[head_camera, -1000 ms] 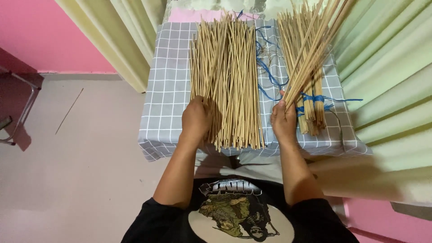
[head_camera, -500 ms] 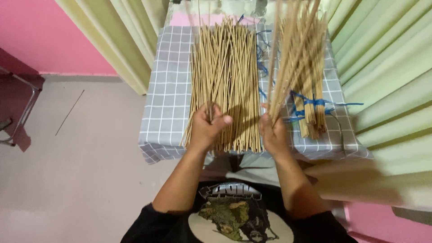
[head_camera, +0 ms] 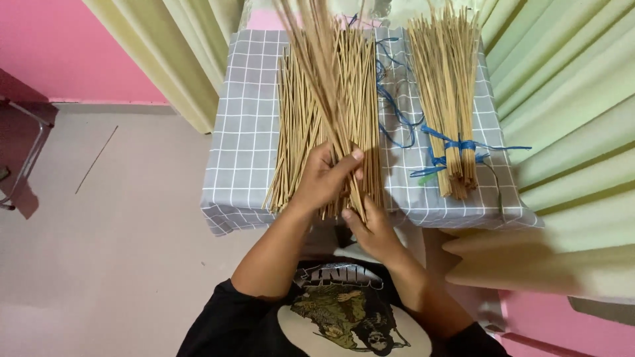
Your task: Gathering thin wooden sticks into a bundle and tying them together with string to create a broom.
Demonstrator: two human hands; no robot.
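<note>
Bamboo sticks (head_camera: 331, 99) (two hands (head_camera: 327, 177))

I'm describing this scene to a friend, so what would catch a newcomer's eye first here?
First, the fan of thin tan wooden sticks gripped by both hands, left hand above right hand, over the loose pile of matching sticks on the grey checked tablecloth. To the right lies a stick bundle tied with blue ribbon.

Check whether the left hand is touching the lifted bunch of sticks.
Touching. The head view shows the left hand wrapped around the lifted bunch of sticks, thumb pressed across it.
</note>
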